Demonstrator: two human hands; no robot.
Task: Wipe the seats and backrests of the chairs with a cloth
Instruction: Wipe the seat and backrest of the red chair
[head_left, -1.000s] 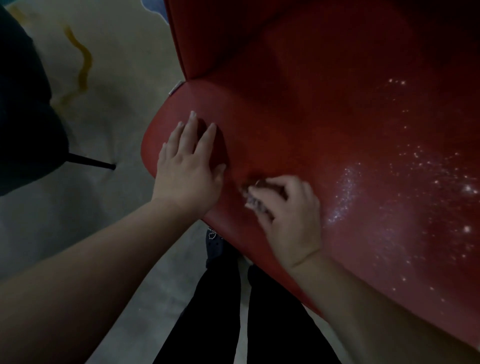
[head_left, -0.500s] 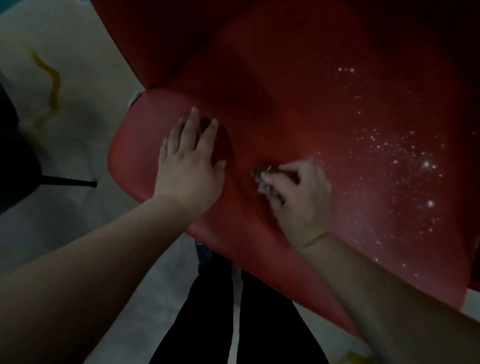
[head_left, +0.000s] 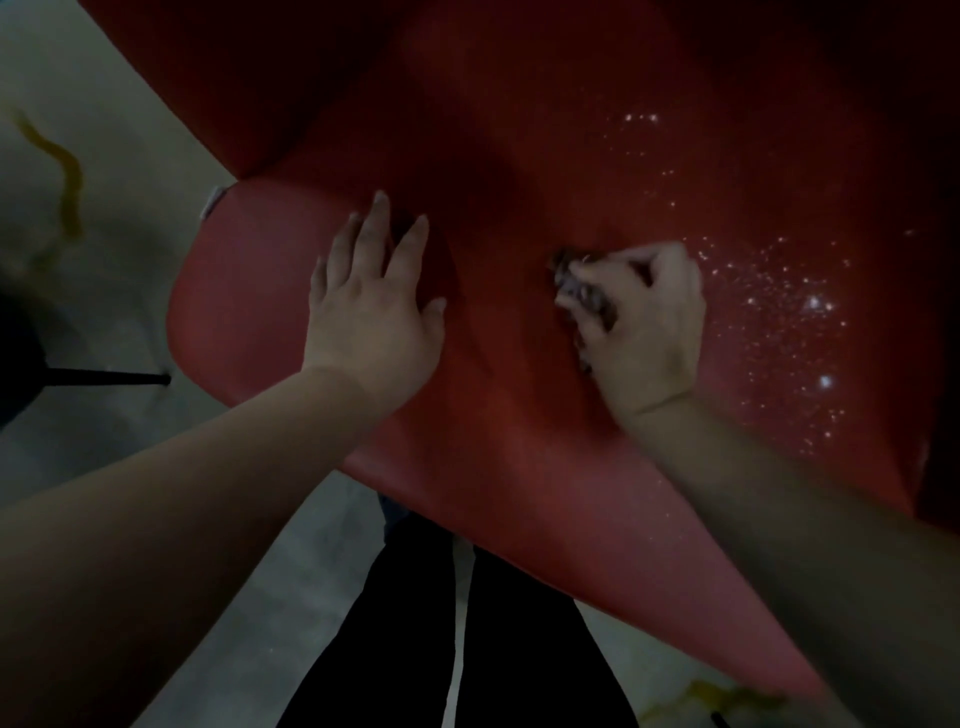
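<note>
Fingers (head_left: 613, 260) of the right hand (head_left: 649, 322) clench the cloth (head_left: 587, 299) mid-seat (head_left: 519, 415), left hand (head_left: 371, 312) flat and bracing; next, sweep right through the specks (head_left: 779, 291).

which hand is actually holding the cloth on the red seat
The right hand, fingers curled round the bunched cloth. The left hand lies flat on the red seat, holding nothing.

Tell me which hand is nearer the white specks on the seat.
Right. The right hand, gripping the cloth, sits just beside the specks; the left hand rests flat on the seat, farther away.
</note>
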